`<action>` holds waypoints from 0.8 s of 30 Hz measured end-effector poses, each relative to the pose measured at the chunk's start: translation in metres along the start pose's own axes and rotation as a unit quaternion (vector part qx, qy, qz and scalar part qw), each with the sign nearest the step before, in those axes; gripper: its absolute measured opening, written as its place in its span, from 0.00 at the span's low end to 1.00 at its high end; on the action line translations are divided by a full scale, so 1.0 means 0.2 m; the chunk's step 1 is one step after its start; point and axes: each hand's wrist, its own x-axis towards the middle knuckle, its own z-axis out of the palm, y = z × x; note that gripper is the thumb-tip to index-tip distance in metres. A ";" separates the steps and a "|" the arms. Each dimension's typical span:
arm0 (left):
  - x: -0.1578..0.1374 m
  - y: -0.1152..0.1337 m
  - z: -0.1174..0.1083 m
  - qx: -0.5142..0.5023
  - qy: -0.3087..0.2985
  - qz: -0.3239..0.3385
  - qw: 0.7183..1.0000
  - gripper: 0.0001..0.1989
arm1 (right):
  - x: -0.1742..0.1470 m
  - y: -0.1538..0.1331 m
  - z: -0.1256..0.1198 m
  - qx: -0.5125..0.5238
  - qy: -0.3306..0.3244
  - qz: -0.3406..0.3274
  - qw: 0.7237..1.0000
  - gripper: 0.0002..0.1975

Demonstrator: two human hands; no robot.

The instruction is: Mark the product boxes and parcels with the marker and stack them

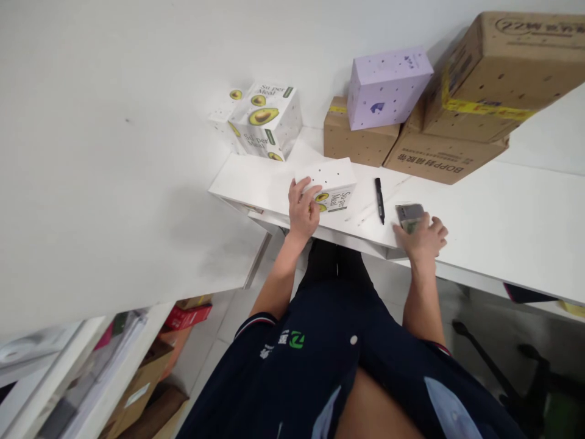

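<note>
My left hand [304, 210] is closed around the near left corner of a white box with avocado pictures [336, 183], which lies on the white desk. Its fingers curl over the top, and the palm hides part of the printed side. Toward the right, my right hand [424, 239] grips a grey phone [410, 212], thumb at its left edge and fingers over its right side. The phone's camera lenses face up, and its lower end is hidden under the hand. Between the two hands lies a black marker [379, 200], untouched.
Two more avocado boxes [267, 122] stand at the desk's far left end. A lilac box [388, 88] rests on a small brown carton [351, 141], beside stacked larger cartons [516, 73]. The desk [516, 225] runs along the wall; shelves [132, 360] stand lower left.
</note>
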 end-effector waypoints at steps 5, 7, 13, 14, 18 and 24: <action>0.00 0.01 0.01 -0.005 0.001 -0.021 1.000 0.13 | -0.05 0.17 -0.03 -0.029 -0.058 0.025 0.998 0.41; 0.00 0.01 0.02 -0.006 0.000 -0.024 1.000 0.13 | -0.04 0.15 -0.04 -0.038 -0.066 0.019 0.997 0.41; 0.00 0.00 0.01 -0.021 -0.004 -0.021 1.000 0.13 | 0.00 0.11 -0.09 0.066 -0.065 0.033 0.995 0.44; 0.00 0.00 0.01 -0.029 -0.006 -0.021 0.999 0.13 | -0.01 0.12 -0.10 0.134 -0.078 0.048 0.987 0.43; -0.01 -0.01 0.03 -0.028 0.001 -0.035 0.999 0.14 | -0.11 0.11 -0.19 0.487 -0.179 0.067 0.852 0.39; -0.04 -0.02 0.10 -0.035 0.052 -0.041 0.997 0.15 | -0.46 -0.15 -0.21 0.726 -0.393 0.080 0.559 0.41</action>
